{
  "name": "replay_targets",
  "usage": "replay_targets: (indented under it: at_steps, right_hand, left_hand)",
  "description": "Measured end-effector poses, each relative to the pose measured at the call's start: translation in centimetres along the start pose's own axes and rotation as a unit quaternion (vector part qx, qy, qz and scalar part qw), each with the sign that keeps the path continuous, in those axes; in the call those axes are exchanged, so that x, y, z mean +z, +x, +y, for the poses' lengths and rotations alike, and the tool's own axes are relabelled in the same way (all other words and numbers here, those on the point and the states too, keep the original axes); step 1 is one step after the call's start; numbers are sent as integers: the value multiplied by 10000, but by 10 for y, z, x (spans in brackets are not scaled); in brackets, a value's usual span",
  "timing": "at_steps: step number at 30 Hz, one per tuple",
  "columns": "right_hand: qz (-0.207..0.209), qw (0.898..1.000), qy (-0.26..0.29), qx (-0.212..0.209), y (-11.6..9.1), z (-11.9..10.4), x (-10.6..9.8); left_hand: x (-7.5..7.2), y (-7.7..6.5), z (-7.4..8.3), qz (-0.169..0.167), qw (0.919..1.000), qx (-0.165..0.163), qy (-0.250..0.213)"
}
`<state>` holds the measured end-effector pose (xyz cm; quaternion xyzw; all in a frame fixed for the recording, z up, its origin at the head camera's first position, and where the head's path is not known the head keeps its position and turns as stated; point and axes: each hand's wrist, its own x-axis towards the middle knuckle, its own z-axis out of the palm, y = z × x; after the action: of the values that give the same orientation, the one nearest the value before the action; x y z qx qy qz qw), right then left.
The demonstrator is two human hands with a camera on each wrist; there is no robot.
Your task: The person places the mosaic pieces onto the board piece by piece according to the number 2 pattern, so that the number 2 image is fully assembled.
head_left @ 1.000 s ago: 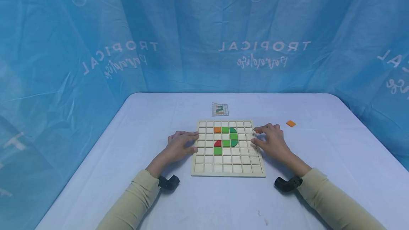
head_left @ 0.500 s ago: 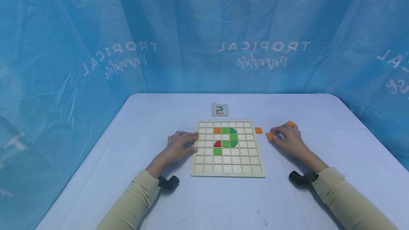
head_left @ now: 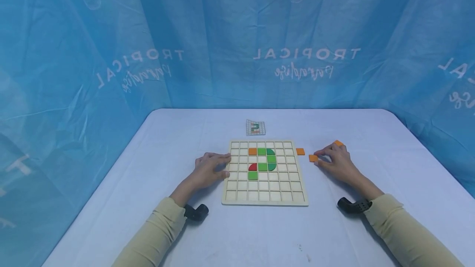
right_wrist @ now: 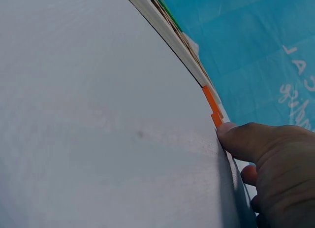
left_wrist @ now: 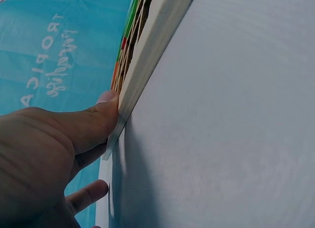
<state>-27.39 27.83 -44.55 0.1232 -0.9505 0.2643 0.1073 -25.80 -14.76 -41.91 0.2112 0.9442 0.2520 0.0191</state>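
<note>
A pale wooden grid board (head_left: 231, 195) lies on the table. On it are an orange square tile (head_left: 252, 151), several green tiles (head_left: 262, 167) and a red quarter-round tile (head_left: 252, 166). My left hand (head_left: 208, 170) touches the board's left edge with thumb and fingertips spread apart. To the right of the board, my right hand (head_left: 337, 164) pinches the right side of a loose orange square tile (head_left: 313, 158) between thumb and forefinger. In the right wrist view the thumb tip is right at that tile (right_wrist: 216, 120).
Another orange tile (head_left: 300, 151) lies against the board's right edge. A third orange tile (head_left: 338, 143) shows partly behind the right hand. Beyond the board lies a small pattern card (head_left: 255, 127) with a printed grid. Blue curtains (head_left: 237, 73) surround the white table (head_left: 259, 234).
My right hand let go of an orange tile beside the board, moved right and took hold of another; over the last half second it barely shifts. The left hand stays put.
</note>
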Motion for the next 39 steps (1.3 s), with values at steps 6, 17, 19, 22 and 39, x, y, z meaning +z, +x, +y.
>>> replay_targets:
  at_steps: [6,17,19,22,39]
  right_hand:
    - [121,9998,79,-144,-1,1,1]
    - [289,9981,352,-422,-6,-8,0]
    - [311,9967,483,-572,-7,-16,-1]
    - [384,9936,638,-845,-9,-29,1]
    - [46,9831,1135,-1436,-21,-108,44]
  left_hand:
    - [1,0,0,22,10000,22,41]
    - [1,0,1,8,10000,17,86]
    - [1,0,1,23,9999,20,109]
    - [2,1,1,66,9999,45,110]
    - [1,0,0,36,9999,70,83]
